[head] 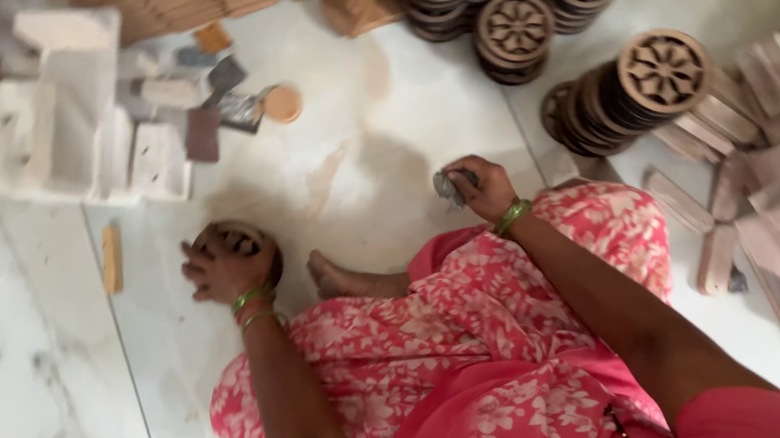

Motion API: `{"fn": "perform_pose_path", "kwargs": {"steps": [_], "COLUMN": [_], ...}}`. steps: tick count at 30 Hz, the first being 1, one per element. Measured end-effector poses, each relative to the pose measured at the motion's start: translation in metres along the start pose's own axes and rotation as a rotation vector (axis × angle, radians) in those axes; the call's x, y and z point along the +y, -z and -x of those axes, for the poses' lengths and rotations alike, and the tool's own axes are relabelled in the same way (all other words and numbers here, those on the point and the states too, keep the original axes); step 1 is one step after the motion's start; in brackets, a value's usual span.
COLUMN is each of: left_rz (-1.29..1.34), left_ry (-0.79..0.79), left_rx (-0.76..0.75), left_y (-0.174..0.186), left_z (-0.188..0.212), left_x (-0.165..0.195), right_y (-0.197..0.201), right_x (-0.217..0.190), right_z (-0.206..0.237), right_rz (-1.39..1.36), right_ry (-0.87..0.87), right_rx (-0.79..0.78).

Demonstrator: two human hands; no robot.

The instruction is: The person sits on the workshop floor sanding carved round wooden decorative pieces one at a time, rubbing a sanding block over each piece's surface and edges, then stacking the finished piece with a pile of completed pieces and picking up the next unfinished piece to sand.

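I sit on a white marble floor (373,153) in a pink flowered garment. My left hand (221,266) lies over a round carved wooden disc (242,234) that rests on the floor at my left knee. My right hand (478,186) is closed on a small grey piece, likely sandpaper (447,187), held just above the floor in front of my knee. My bare foot (338,277) shows between the two hands. Both wrists wear green bangles.
Stacks of carved wooden discs (514,34) stand at the top centre, and one stack lies tipped at the right (633,92). Wooden blocks (774,198) are piled at the right. A white moulded tray (70,117), scraps and a small wooden stick (111,258) lie at the left.
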State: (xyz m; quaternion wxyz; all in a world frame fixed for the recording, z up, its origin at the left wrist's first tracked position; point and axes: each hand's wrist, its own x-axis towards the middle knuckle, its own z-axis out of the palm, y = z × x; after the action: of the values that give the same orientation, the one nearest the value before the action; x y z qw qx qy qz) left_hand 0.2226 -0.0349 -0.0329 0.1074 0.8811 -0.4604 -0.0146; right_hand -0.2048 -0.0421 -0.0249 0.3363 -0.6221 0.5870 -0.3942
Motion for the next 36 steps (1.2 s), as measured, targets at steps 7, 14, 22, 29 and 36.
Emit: {"fn": "perform_pose_path", "kwargs": {"steps": [7, 14, 22, 29, 36], "left_rz": [0.021, 0.041, 0.103, 0.337, 0.568], "left_ry": [0.035, -0.022, -0.257, -0.426, -0.602], "left_rx": [-0.073, -0.033, 0.133, 0.106, -0.003], "left_y": [0.009, 0.005, 0.009, 0.009, -0.012], "left_z": [0.002, 0.006, 0.031, 0.073, 0.125], "left_x": [-0.002, -0.004, 0.007, 0.029, 0.084], "right_y": [0.12, 0.226, 0.254, 0.238, 0.116], "right_x": [-0.032, 0.001, 0.03, -0.003, -0.059], "right_z": [-0.036, -0.052, -0.071, -0.072, -0.052], "right_rz": [0.657, 0.891, 0.824, 1.121, 0.728], "right_ry": [0.564, 0.028, -0.548, -0.374, 0.316], "right_rx": [0.466, 0.703, 0.356, 0.373, 0.137]}}
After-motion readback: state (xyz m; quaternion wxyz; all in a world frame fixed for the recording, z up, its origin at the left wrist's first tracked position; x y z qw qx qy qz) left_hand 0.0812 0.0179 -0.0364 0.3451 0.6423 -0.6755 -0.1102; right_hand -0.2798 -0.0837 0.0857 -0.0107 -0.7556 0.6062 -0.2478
